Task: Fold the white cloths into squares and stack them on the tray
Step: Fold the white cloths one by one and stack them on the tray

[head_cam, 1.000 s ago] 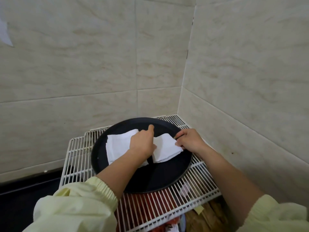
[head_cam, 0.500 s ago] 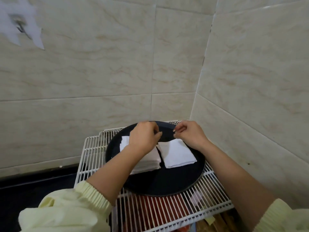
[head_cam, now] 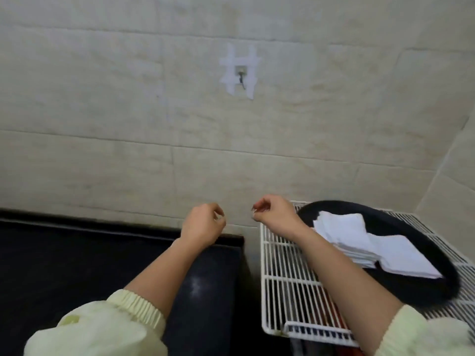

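L hand [head_cam: 203,224] & R hand [head_cam: 275,213] both released, fingers loosely curled, side by side in front of far wall. Folded white cloths [head_cam: 341,235] stacked on black tray [head_cam: 401,226] at right. One more folded cloth [head_cam: 408,258] touches stack's right side. Tray sits on wire rack [head_cam: 282,278], dark desk [head_cam: 77,265] to the left.
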Available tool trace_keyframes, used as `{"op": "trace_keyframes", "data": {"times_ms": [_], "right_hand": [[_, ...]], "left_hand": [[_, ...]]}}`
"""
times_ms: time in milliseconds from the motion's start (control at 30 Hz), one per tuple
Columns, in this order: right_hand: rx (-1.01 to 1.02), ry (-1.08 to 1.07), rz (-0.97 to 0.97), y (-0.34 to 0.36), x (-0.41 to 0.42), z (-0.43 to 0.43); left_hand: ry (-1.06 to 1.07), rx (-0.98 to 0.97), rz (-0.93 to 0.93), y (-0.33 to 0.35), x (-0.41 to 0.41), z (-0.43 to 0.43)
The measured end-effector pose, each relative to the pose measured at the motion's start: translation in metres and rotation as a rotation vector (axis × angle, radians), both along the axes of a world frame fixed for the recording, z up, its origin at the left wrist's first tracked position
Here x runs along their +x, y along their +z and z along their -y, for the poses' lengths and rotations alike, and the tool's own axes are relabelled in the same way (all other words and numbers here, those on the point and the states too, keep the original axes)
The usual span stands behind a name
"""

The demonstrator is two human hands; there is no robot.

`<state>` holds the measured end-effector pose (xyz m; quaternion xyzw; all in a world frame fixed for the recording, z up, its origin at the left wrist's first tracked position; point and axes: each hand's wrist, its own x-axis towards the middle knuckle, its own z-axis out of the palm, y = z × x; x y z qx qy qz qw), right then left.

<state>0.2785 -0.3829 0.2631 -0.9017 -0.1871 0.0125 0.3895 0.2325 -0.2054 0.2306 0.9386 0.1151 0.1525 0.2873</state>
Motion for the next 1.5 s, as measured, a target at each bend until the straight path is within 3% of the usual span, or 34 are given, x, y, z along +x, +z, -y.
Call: {"op": "trace_keyframes", "data": {"times_ms": [333,700,1000,1200,1500], "right_hand": [[-0.270,0.301,-0.035,-0.082,-0.132,-0.268],[-0.512,0.658,0.196,-0.111,-0.245,-0.515],[-0.607,0.839,0.286,-0.140,-0.281,-0.696],[-0.654,0.892,0.250,-0.150,-0.277,-0.824],[-0.669,0.896,0.181,-0.181,-0.272,-0.943]], "left_hand": [[0.248,0.061,-0.181,-0.064,-0.188,-0.235],[0.555,0.082,-0.302,-0.086,-0.339,-0.438],[0.662,0.106,-0.385,-0.104,-0.377,-0.597],[0.677,0.081,-0.445,-0.113,-0.374,-0.722],[0.667,-0.011,-0.456,-0.151,-0.371,-0.845]]}}
